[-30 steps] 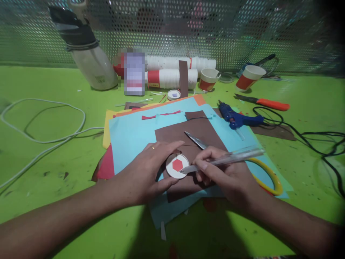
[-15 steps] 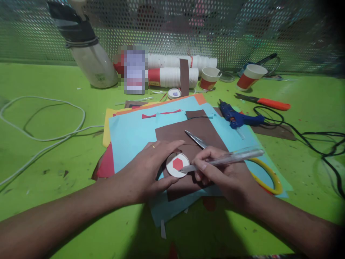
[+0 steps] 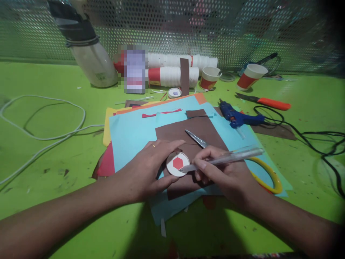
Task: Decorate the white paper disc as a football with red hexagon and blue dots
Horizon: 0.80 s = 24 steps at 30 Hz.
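Observation:
A white round disc (image 3: 170,169) with a red hexagon (image 3: 178,163) at its middle lies on brown paper (image 3: 172,132). My left hand (image 3: 153,167) grips its rim between thumb and fingers. Pinched in my right hand (image 3: 215,165) is a clear pen (image 3: 229,157), its tip on the disc at the hexagon's lower right edge. A short dark line runs up from the hexagon's top. Scissors (image 3: 195,137) with a yellow handle (image 3: 275,176) lie partly hidden beneath my right hand. Light blue sheets (image 3: 132,136) lie under the brown paper.
A blue glue gun (image 3: 237,117) and an orange-handled cutter (image 3: 273,103) lie at right, with black cable (image 3: 312,135) beyond. Paper cups (image 3: 208,78), cup stacks (image 3: 175,77) and a bottle (image 3: 91,64) stand or lie along the mesh panel (image 3: 167,28). White cable (image 3: 54,138) loops at left.

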### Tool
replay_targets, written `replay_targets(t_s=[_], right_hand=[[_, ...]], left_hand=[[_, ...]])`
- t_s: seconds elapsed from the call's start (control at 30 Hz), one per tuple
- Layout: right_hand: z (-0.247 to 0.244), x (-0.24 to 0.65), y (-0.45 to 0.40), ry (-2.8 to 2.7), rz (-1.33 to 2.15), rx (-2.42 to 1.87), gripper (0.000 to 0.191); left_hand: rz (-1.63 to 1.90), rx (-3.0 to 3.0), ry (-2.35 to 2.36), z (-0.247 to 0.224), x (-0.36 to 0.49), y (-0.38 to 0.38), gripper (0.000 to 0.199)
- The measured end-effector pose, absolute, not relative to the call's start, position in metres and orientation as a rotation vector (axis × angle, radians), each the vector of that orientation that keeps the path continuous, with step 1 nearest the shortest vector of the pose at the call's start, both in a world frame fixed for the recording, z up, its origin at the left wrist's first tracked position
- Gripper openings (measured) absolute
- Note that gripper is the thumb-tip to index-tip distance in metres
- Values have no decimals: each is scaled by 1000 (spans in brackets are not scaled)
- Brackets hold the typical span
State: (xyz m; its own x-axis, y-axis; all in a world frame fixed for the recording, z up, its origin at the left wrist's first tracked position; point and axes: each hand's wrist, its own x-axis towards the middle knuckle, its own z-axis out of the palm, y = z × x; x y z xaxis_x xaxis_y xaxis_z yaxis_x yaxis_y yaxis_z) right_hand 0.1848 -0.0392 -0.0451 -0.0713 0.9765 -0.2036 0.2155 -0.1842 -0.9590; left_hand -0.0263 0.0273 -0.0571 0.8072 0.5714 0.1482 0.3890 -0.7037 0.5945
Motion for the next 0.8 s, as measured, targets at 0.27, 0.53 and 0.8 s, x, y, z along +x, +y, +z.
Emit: replay_targets(t_s=[0.27, 0.53, 0.8], right_hand=[[-44, 185, -40, -1306, 1346, -1480, 15], [-42, 184, -38, -1289, 1356, -1431, 14], [-44, 183, -39, -1291, 1339, -1459, 14]], left_hand=[[446, 2437, 690, -58, -26, 28, 64], [448, 2464, 687, -59, -27, 28, 60], [442, 2464, 706, -57, -25, 27, 53]])
